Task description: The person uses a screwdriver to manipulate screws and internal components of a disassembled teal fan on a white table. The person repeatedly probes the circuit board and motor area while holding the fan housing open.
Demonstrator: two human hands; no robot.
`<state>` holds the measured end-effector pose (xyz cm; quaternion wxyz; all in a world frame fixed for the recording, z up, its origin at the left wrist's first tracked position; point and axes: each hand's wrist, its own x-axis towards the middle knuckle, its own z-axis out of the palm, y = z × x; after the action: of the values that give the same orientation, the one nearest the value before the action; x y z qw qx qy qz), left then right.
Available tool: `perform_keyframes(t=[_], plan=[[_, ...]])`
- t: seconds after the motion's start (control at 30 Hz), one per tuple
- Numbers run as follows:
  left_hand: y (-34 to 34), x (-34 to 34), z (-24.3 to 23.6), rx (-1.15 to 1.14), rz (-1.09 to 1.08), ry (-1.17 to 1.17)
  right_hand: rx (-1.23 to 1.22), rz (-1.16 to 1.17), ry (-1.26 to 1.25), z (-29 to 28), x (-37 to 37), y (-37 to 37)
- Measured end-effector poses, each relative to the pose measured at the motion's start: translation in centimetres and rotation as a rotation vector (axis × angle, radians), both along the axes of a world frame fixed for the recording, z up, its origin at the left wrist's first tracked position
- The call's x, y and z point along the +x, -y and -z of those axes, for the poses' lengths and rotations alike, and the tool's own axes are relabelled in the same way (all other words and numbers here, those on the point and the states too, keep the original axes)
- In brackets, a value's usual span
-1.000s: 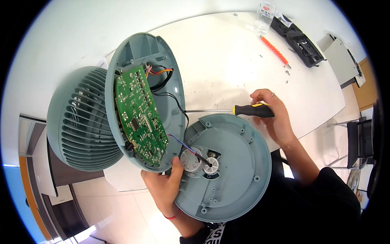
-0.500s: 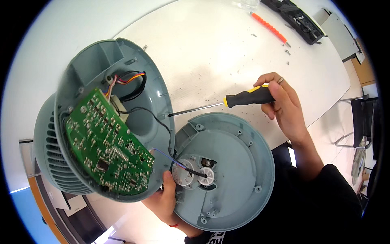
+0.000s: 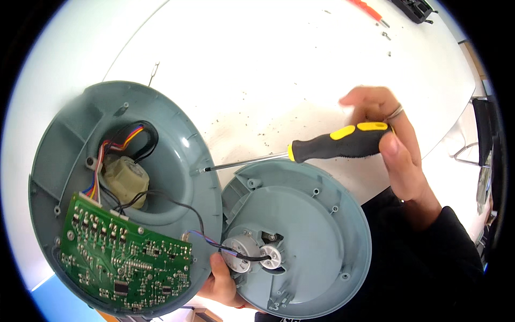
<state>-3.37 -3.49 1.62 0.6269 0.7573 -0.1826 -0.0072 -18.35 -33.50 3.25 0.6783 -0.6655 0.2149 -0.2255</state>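
Observation:
My right hand [image 3: 394,142] grips a screwdriver [image 3: 338,144] with a black and yellow handle; its thumb presses on the handle's end and a forefinger sticks out. The screwdriver's tip meets the inner wall of a grey-green plastic housing [image 3: 177,126], near a small post. My left hand [image 3: 221,282] holds this housing by its lower right rim, its other fingers hidden underneath. Inside sit a green circuit board [image 3: 129,257] and a cream motor [image 3: 126,180] with coloured wires. A dark cable runs to the round grey-green base [image 3: 311,241], which lies against my body, beside the housing.
On the white table [image 3: 257,59] are scattered small crumbs and a few loose screws [image 3: 385,35]. An orange-handled tool [image 3: 370,11] and a black case [image 3: 416,8] lie at the far right. A thin metal piece [image 3: 154,72] lies behind the housing.
The housing has tipped so its inside faces up more, baring the motor. The screwdriver has tilted slightly, its tip still at the wall, and my right forefinger has come off the handle. The view has shifted.

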Motion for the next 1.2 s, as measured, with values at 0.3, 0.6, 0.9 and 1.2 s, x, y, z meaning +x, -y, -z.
perform_keyframes(t=[0.3,0.6,0.9,1.2], plan=[[-0.9,0.4,0.0,0.064,-0.067,0.100,-0.099,0.263,0.215,2.1,1.5,-1.3],[0.4,1.0,0.7,0.040,-0.066,0.141,0.003,0.146,0.063,2.4,0.4,-0.4],[0.5,0.7,0.1,0.057,-0.077,0.147,-0.133,0.081,0.019,2.6,-0.4,-0.1],[-0.4,0.6,0.3,0.046,-0.110,0.137,-0.177,0.165,0.048,3.6,0.2,-0.6]])
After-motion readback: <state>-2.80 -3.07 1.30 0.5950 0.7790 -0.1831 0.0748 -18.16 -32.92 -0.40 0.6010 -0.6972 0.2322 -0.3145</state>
